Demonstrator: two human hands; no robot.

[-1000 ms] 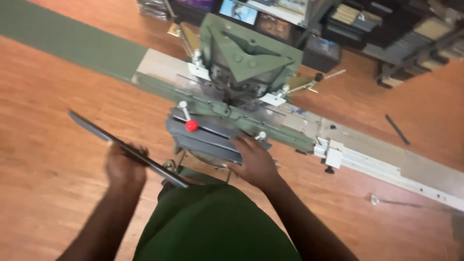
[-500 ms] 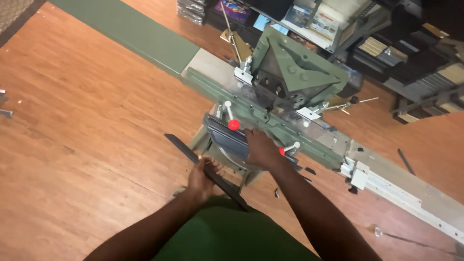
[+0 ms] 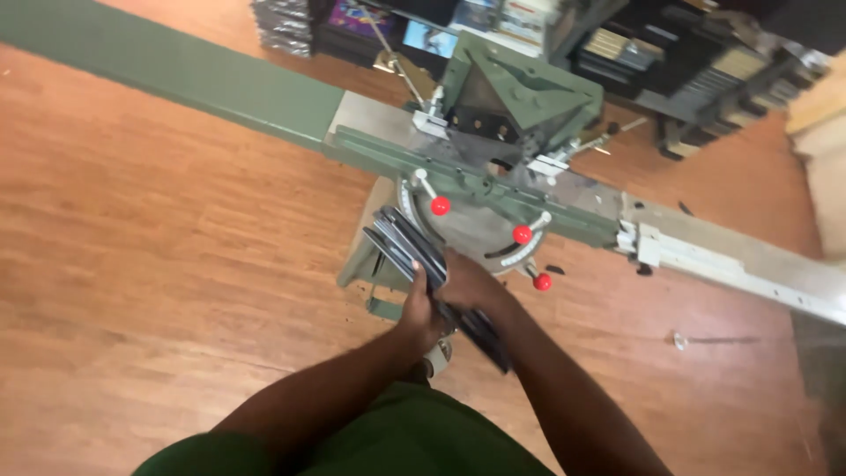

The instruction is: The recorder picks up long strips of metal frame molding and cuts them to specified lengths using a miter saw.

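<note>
I stand over a green cutting machine (image 3: pixel 520 106) with a long green and grey table and three red-knobbed levers (image 3: pixel 440 205). A bundle of dark, thin moulding strips (image 3: pixel 407 245) runs diagonally in front of the machine's round front plate. My left hand (image 3: pixel 418 310) grips the bundle from below near its middle. My right hand (image 3: pixel 471 286) is closed over the same strips from the right side. The strips' near end (image 3: pixel 493 345) sticks out past my right wrist.
The machine's table stretches from the upper left (image 3: pixel 176 75) to the right edge, where a pale metal rail (image 3: pixel 731 264) continues. Dark shelves with stacked items (image 3: pixel 670 62) stand behind it. Wooden floor (image 3: pixel 159 264) surrounds the machine; a small bit of debris (image 3: pixel 679 339) lies at the right.
The strip, held out at my left a second ago, has swung in front of me. My right hand has left the machine's front plate and now grips the strips with the left.
</note>
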